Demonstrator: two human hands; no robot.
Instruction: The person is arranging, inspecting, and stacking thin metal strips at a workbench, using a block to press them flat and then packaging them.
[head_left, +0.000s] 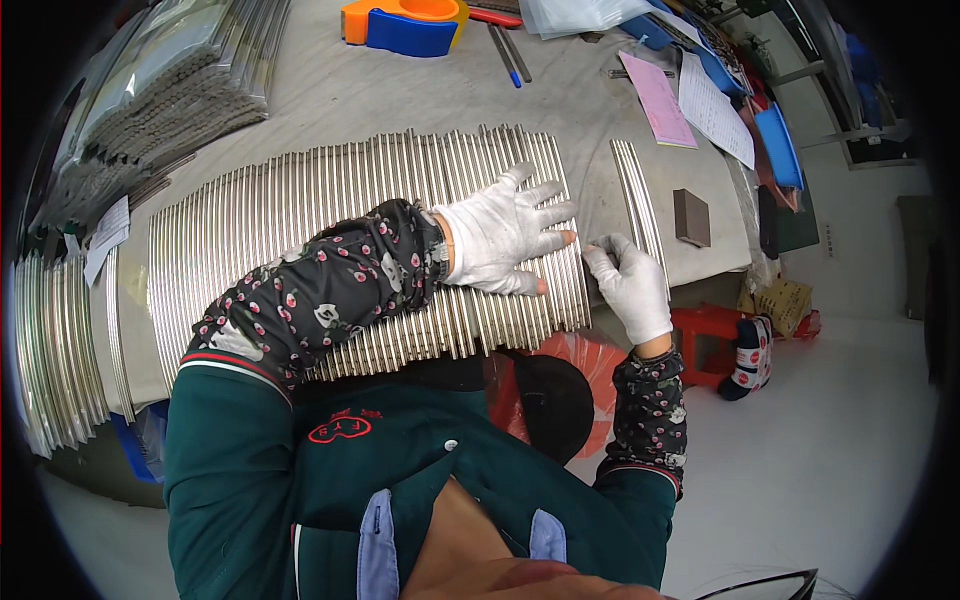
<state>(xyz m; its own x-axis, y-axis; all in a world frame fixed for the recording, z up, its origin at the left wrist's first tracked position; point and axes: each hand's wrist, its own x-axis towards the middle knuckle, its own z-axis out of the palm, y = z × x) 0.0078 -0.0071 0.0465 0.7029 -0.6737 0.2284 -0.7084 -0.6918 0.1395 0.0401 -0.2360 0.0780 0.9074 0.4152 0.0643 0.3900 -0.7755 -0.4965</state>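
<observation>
A broad row of thin, shiny metal rods (270, 210) lies side by side on the grey table. My left hand (505, 235), in a white glove with some fingertips bare, is spread flat on the right part of the row. Just off the row's right edge, my gloved right hand (637, 290) has its thumb and fingers drawn together. Anything pinched there is too small to make out. A small separate group of rods (632, 185) lies beyond that hand, its near end partly covered by it.
Bagged rods (170, 75) are stacked at far left, with more rods (60, 350) below. A blue-and-orange tape dispenser (415, 37) and pens (508, 55) lie at the back. Right are a brown block (691, 218), pink paper (656, 100), a blue tray (778, 147) and a red stool (700, 350).
</observation>
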